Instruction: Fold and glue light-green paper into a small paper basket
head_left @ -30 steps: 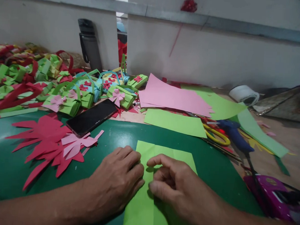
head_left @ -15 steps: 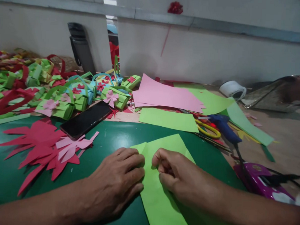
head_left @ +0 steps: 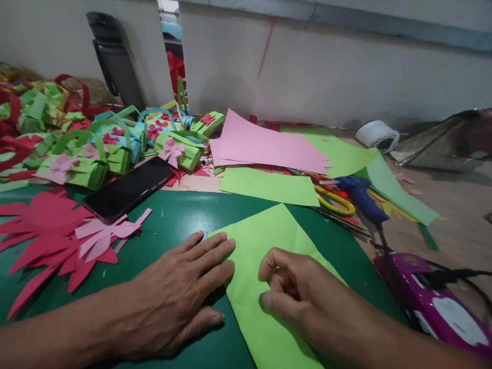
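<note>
A light green sheet of paper [head_left: 264,316] lies on a dark green mat [head_left: 179,214], one corner pointing away from me. Faint creases cross its upper part. My left hand [head_left: 184,296] rests palm down at the sheet's left edge, fingers stretched out and their tips on the paper. Over the middle of the sheet is my right hand [head_left: 294,290], its fingers curled in loosely and the thumb a little apart from the index finger. Nothing shows in its grasp. Red paper cutouts [head_left: 48,225] and a pink paper bow [head_left: 105,235] lie left of my left hand.
A black phone [head_left: 129,190] lies behind the cutouts. Small paper bags [head_left: 182,149] crowd the back left near a dark bottle [head_left: 116,59]. Pink sheets [head_left: 268,144], yellow-handled scissors [head_left: 338,205], a blue glue gun [head_left: 363,198] and a purple power strip [head_left: 440,312] with cords stand beyond and right.
The fingers of my left hand have spread flat. The sheet's raised upper left part now lies flatter and shows wider. My right hand stays curled. The view has shifted slightly.
</note>
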### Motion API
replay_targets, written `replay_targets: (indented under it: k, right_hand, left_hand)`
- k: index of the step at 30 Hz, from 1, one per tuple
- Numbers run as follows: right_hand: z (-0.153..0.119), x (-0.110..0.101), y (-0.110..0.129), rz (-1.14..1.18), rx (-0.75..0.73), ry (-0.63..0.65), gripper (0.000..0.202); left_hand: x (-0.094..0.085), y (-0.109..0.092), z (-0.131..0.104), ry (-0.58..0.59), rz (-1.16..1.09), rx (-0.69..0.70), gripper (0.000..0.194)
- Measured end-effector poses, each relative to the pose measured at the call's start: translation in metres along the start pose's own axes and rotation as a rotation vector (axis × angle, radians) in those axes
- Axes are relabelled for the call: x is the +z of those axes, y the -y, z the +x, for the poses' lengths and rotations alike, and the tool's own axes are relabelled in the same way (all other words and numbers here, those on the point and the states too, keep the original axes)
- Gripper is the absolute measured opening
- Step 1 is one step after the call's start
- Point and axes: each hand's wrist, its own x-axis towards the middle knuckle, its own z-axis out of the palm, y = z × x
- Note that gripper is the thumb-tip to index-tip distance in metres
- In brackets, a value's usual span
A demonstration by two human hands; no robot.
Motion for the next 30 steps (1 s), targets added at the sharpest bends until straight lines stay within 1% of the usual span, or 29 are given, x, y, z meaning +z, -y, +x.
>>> replay_targets:
  k: [3,5,6,8,10,12,13,15,18,20,22,25,27,30]
  right_hand:
    - [-0.006,0.003,0.003,0.092,0.011,-0.011,0.01]
    - [-0.009,0.003,0.005,0.161,-0.023,-0.015,0.004]
    - [-0.01,0.002,0.006,0.196,-0.051,-0.021,0.007]
    - [-0.01,0.0,0.005,0.298,-0.1,-0.034,0.021]
    - [-0.008,0.0,0.003,0.42,-0.109,-0.041,0.025]
    - [-0.004,0.001,-0.001,0.456,-0.078,-0.031,0.017]
    - [-0.002,0.001,-0.003,0.434,-0.063,-0.02,0.012]
    - [0.001,0.003,-0.005,0.329,-0.058,-0.014,0.004]
    - [0.003,0.003,-0.008,0.063,-0.141,-0.085,0.011]
    - [0.003,0.003,-0.009,-0.189,-0.238,-0.165,0.013]
    - [0.003,0.003,-0.012,-0.395,-0.395,-0.246,0.016]
    - [0.004,0.004,-0.02,-0.574,-0.631,-0.349,0.018]
    - [0.005,0.006,-0.025,-0.685,-0.71,-0.403,0.017]
    - [0.008,0.01,-0.03,-0.834,-0.746,-0.485,0.024]
  left_hand:
    - [-0.002,-0.001,0.0,0.006,-0.011,0.001,0.046]
    - [-0.003,-0.002,0.0,0.018,-0.004,0.012,0.047]
    - [-0.003,-0.001,0.0,0.022,0.001,0.02,0.048]
    - [-0.003,-0.001,-0.001,0.021,0.012,0.032,0.049]
    - [-0.004,0.0,-0.001,0.023,0.023,0.044,0.049]
    - [-0.004,0.0,-0.001,0.029,0.03,0.053,0.048]
    - [-0.004,0.001,0.0,0.033,0.032,0.054,0.048]
    - [-0.005,0.001,0.0,0.038,0.033,0.055,0.048]
    - [-0.003,0.002,0.0,0.029,0.036,0.06,0.048]
    - [-0.001,0.002,-0.001,0.003,0.042,0.068,0.05]
    - [0.0,0.003,-0.001,-0.024,0.047,0.081,0.053]
    - [0.0,0.004,0.0,-0.053,0.037,0.085,0.056]
    - [-0.001,0.006,0.004,-0.055,0.0,0.07,0.055]
    - [-0.005,0.01,0.01,-0.042,-0.065,0.047,0.048]
